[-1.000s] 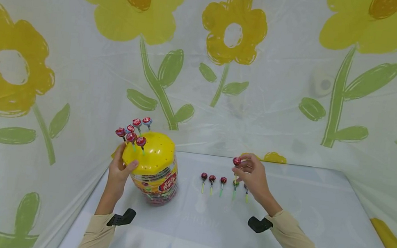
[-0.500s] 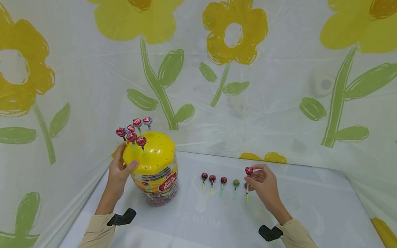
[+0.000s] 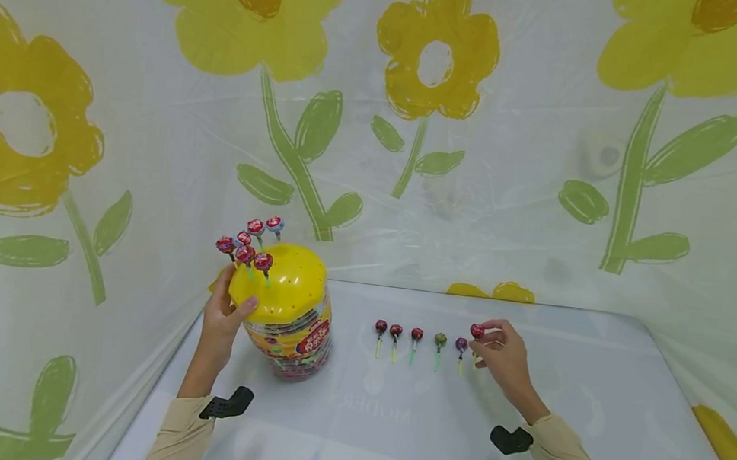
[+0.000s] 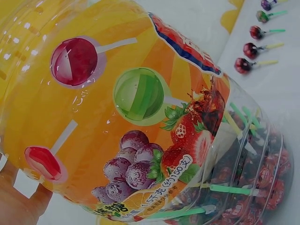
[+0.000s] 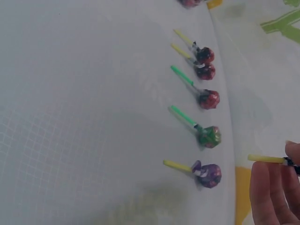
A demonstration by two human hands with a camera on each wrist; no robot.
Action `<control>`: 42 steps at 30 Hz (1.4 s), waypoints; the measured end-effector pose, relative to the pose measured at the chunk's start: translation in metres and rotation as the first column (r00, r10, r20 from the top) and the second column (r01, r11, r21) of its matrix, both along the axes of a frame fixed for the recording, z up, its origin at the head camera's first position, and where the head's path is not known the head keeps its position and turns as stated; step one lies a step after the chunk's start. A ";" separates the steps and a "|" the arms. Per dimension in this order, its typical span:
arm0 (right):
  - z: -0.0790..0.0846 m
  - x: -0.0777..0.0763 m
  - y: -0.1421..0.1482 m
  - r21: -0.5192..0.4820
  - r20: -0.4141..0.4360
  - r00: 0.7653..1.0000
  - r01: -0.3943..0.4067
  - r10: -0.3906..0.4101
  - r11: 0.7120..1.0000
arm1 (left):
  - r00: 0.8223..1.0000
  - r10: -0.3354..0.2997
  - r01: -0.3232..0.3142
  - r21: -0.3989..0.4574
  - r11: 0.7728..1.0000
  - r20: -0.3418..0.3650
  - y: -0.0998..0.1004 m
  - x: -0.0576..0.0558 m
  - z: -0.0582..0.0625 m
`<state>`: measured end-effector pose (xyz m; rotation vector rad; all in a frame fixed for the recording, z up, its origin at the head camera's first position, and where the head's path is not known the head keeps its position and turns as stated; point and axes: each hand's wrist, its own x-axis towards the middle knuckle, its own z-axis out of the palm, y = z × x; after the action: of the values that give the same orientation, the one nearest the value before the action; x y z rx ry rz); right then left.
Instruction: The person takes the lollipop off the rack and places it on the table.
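A clear plastic jar (image 3: 306, 341) of lollipops with a yellow lid (image 3: 293, 278) stands at the table's left. My left hand (image 3: 224, 313) holds the lid's side, thumb over its edge. Several wrapped lollipops (image 3: 245, 254) stick upright from the lid above that hand. Farther right, my right hand (image 3: 506, 360) pinches a red-wrapped lollipop (image 3: 476, 331) by its yellow stick (image 5: 266, 159), beside the right end of a row. That row holds several lollipops lying heads away from me; a purple one (image 3: 461, 344) and a green one (image 3: 441, 339) are nearest the right hand.
The white table (image 3: 376, 446) has its back edge close to a hanging cloth (image 3: 507, 224) printed with yellow flowers. Cloth also hangs along the left and right sides. A black wrist camera (image 3: 511, 440) sits on the right wrist, another (image 3: 227, 403) on the left.
My right hand has moved rightward and lower with the red lollipop, passing over the row to its right end and uncovering the purple one. The left hand and jar have stayed put.
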<state>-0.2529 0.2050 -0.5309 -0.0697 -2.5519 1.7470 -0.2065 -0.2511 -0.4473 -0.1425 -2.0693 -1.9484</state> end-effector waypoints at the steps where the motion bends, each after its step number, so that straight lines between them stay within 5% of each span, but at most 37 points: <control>1: -0.004 -0.002 0.002 0.006 0.004 1.000 0.010 -0.010 1.000 | 1.000 0.000 0.000 -0.005 1.000 -0.002 0.000 0.000 0.000; 11: -0.026 -0.007 0.014 0.096 0.052 0.997 0.059 -0.065 0.994 | 1.000 0.003 -0.003 -0.016 1.000 -0.009 0.000 0.002 0.002; 22: -0.029 -0.006 0.013 0.248 0.131 0.981 0.109 -0.145 0.963 | 0.999 -0.009 0.009 -0.022 1.000 -0.031 0.001 0.000 0.004; 42: -0.030 -0.010 0.006 0.388 0.114 0.981 0.105 -0.160 0.916 | 0.999 -0.015 0.014 -0.025 1.000 -0.035 -0.003 -0.001 -0.001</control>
<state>-0.2630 0.2111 -0.5609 -0.3556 -2.8605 1.2134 -0.2077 -0.2539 -0.4487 -0.1962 -2.0762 -1.9149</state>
